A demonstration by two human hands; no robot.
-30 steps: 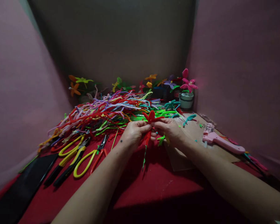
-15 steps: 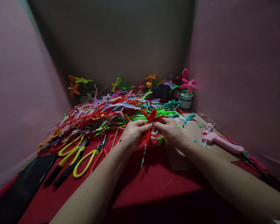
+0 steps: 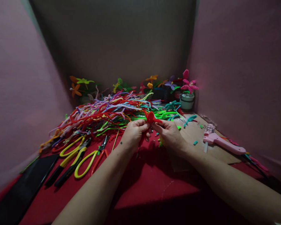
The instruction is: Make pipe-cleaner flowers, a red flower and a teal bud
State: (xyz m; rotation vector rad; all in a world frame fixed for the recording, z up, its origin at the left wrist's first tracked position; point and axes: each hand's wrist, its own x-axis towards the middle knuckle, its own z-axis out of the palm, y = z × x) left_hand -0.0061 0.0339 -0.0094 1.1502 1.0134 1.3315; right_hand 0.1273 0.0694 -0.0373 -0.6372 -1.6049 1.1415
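Our left hand (image 3: pixel 136 130) and right hand (image 3: pixel 172 133) pinch the red flower (image 3: pixel 150 117) | we judge it light, soft, easily bent | best held at its base

A dim, pink-sided nook closed in a red worktop (image 3: pixel 152 184).
Behind it rose a plain, dark grey back wall (image 3: pixel 117 40), murkiest along its left edge; a smooth pink left screen (image 3: pixel 16 93) and a duskier pink right screen (image 3: pixel 243 68) flanked it, slanting inward toward the rear. Light was weak and uneven, palest on the left screen, while deep shadow blackened the worktop's near edge.
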